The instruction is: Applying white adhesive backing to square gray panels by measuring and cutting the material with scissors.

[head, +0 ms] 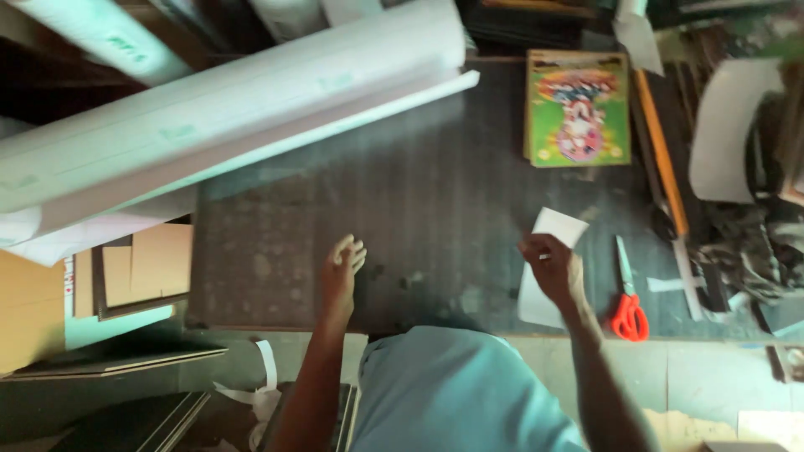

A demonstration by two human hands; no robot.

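Note:
My right hand (553,269) grips a white sheet of paper (559,226) that stands up from the dark worktable (419,192) near its front edge. My left hand (342,272) rests flat on the dark tabletop, fingers apart, holding nothing. A large white roll of sheet material (218,117) lies across the table's back left, its loose edge lifted. Scissors with red handles (626,301) lie just to the right of my right hand.
A colourful picture board (578,107) lies at the back right. An orange ruler (662,151) runs along the right side. Paper scraps and a curled white sheet (729,125) clutter the far right. Cardboard pieces (142,264) sit off the table's left edge.

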